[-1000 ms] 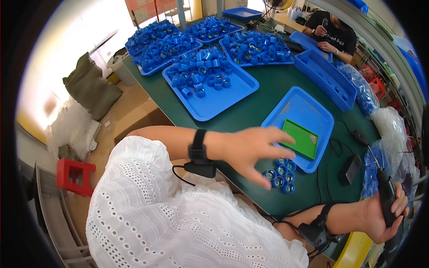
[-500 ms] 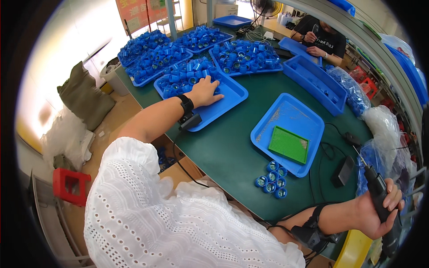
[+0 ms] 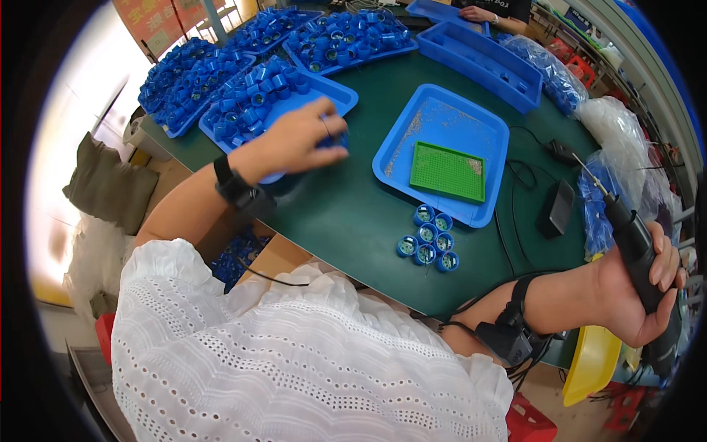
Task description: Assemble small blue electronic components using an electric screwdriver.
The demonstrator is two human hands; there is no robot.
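My right hand [image 3: 648, 295] is wrapped round a black electric screwdriver [image 3: 630, 236], its thin bit pointing up and to the left at the table's right side. My left hand [image 3: 298, 138] is over the near edge of a blue tray [image 3: 335, 92] partly filled with blue round plastic cups [image 3: 254, 92]. Its fingers are curled, with blue cups [image 3: 338, 140] partly showing under them; how many is hidden. Nearer the table's front edge stand several blue cups [image 3: 426, 233] in a close group, open side up, with small circuit boards inside.
A blue tray [image 3: 394, 136] holds a green perforated plate [image 3: 447, 173] and scattered small screws. Heaped cup trays [image 3: 350, 48] stand at the far left. A long blue bin [image 3: 479, 62], a black power adapter [image 3: 557, 208] with cables and plastic bags [image 3: 615, 125] line the right. A co-worker's hand [image 3: 477, 14] is beyond.
My left hand has lifted out of the cup tray and come toward me, its fingers now curled round blue cups. My right hand keeps its hold on the screwdriver. The view has tilted down.
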